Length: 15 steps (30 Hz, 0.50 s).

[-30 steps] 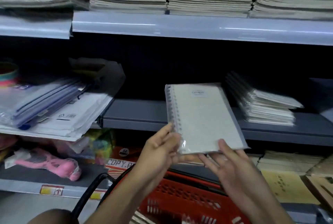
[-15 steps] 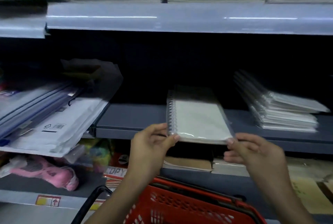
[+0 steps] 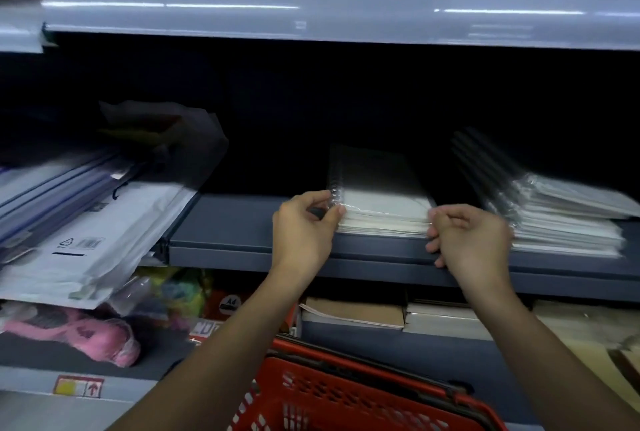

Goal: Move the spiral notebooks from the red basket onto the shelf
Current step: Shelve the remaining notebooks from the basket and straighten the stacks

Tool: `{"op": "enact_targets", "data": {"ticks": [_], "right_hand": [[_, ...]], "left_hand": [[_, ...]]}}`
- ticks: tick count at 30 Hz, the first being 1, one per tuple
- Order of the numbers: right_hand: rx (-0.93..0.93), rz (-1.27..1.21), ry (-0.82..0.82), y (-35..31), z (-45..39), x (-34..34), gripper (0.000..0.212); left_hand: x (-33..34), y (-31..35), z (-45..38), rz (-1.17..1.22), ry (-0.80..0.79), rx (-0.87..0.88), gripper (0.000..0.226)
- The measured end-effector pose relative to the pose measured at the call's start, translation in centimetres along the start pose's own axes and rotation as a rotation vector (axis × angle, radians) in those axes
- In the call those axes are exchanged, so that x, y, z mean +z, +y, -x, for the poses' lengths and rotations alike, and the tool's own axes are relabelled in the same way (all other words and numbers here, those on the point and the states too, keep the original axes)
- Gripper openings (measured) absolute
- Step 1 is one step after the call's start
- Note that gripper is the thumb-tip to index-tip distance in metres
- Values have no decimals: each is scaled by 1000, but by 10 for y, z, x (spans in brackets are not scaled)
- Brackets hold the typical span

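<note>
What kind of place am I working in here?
Probably a stationery shop aisle: tiered shelf stocked with wrapped notebook stacks, packaged envelopes, and a red basket below.

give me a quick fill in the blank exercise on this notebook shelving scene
1. The clear-wrapped white spiral notebook lies on the dark grey metal ____.
2. Its spiral binding is at the ____ hand.
3. The plastic basket below the hands is ____ in colour.
4. The larger stack of wrapped notebooks sits on the side of the ____ hand.

Missing words: shelf; left; red; right
</note>
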State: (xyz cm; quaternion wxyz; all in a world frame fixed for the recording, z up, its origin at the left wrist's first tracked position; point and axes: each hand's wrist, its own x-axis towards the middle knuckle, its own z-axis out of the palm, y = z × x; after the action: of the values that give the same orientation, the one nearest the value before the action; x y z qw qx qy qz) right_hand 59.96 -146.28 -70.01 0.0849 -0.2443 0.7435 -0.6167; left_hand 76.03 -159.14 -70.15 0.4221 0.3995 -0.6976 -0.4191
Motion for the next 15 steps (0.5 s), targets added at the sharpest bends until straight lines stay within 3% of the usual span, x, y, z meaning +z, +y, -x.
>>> {"op": "enact_targets", "data": {"ticks": [10, 15], "right_hand": [[-72, -50, -94, 0, 49, -23, 8], [78, 144, -418, 33, 108, -45, 13]], "left_hand": [[-27, 8, 33, 35, -55, -41, 26], [-30, -15, 94, 179, -147, -274, 15]]}}
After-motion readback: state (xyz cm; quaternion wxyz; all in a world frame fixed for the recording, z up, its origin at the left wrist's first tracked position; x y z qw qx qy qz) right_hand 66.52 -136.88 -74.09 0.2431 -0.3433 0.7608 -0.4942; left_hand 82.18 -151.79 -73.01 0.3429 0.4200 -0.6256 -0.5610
